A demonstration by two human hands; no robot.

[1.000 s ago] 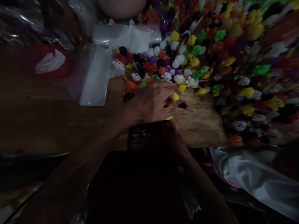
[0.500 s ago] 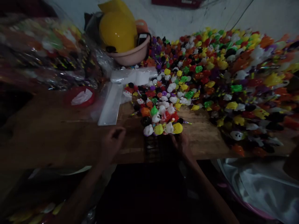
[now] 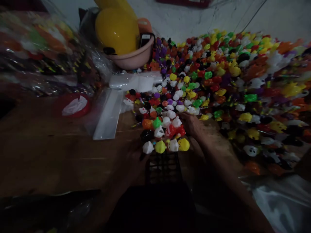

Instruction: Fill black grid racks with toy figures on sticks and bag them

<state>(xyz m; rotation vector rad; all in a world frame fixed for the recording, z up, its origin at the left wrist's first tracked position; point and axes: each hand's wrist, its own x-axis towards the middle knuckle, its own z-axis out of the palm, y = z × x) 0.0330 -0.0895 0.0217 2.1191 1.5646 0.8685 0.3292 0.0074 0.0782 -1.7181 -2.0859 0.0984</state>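
A black grid rack (image 3: 164,171) stands at the table's front edge, with several rows of small animal-head toppers in its far part. Its nearest row holds a white topper (image 3: 148,147), a yellow-green topper (image 3: 160,147), another white one and a yellow topper (image 3: 184,144). My right hand (image 3: 193,125) reaches past the rack's right side, its fingertips by the white toppers (image 3: 180,108) of the loose pile; whether it grips one is unclear. My left hand (image 3: 133,155) is low at the rack's left side, dark and blurred, its fingers hard to make out.
Loose toppers on sticks (image 3: 245,117) pile up across the right and back. Clear plastic bags (image 3: 107,116) lie at left, beside a red dish (image 3: 84,111) with white material. Behind stands a pink basin (image 3: 131,60) holding a yellow rounded object (image 3: 118,30) and a phone (image 3: 145,39).
My right hand has moved from the rack's front right corner forward to the loose toppers. My left hand has shifted right, up to the rack. The view has shifted slightly.
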